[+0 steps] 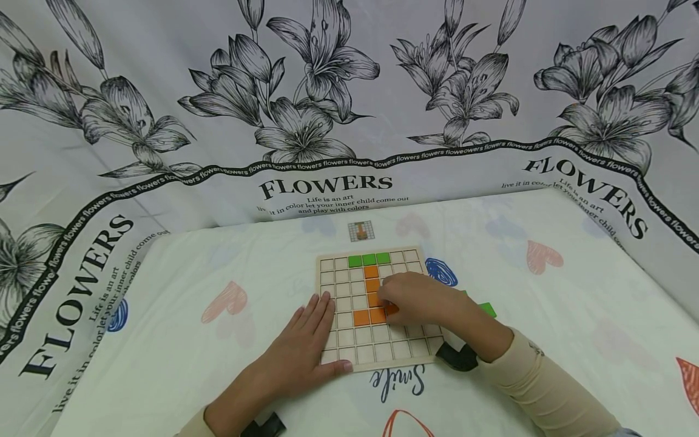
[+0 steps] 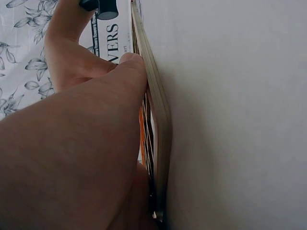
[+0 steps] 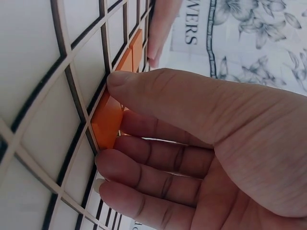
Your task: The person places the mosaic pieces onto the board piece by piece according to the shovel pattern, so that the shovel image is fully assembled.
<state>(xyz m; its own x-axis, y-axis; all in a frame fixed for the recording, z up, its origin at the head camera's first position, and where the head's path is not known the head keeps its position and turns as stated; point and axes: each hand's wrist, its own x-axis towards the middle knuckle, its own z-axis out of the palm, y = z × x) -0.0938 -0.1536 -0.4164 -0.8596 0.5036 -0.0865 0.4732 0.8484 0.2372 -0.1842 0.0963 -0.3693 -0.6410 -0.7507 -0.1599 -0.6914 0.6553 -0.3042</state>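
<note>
A wooden grid board point(image 1: 363, 354) lies on the cloth, with three green square tiles point(image 1: 369, 260) in its far row. Below them runs a column of orange tiles point(image 1: 372, 285), with more orange in a row nearer the front. My right hand point(image 1: 417, 297) pinches an orange tile point(image 3: 108, 120) at the right end of that row, thumb on one side and fingers on the other. The fingers partly cover it in the head view. My left hand point(image 1: 306, 340) rests with straight fingers along the board's left side, thumb at the front edge.
A small pattern card point(image 1: 361, 230) lies beyond the board. Green tiles point(image 1: 488, 309) lie right of it, partly hidden by my right forearm. A black wrist device point(image 1: 457, 357) sits near the board's front right corner. Flower-printed fabric point(image 1: 327, 133) hangs behind the table.
</note>
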